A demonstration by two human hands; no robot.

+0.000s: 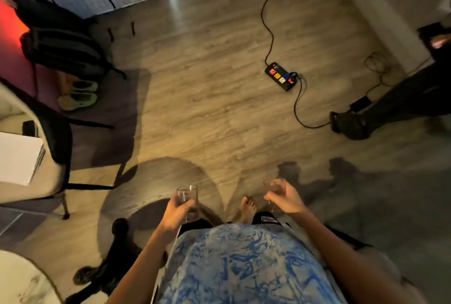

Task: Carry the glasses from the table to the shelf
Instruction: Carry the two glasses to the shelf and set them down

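Left hand (176,213) fingers wrap an upright glass (187,202); right hand (284,197) seemingly grips a blurred second glass (273,190)

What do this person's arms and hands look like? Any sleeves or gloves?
Both arms are bare up to the frame edge, no sleeves showing. The left hand and right hand wear no gloves, and no rings or watch are visible. The shirt has a blue-and-white marbled pattern.

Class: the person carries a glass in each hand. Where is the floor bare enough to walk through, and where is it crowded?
Bare floor runs ahead between the chair on the left and the power strip on the right. Crowded: cables and another person's leg to the right; backpack and shoes to the left. Left hand and right hand are both full.
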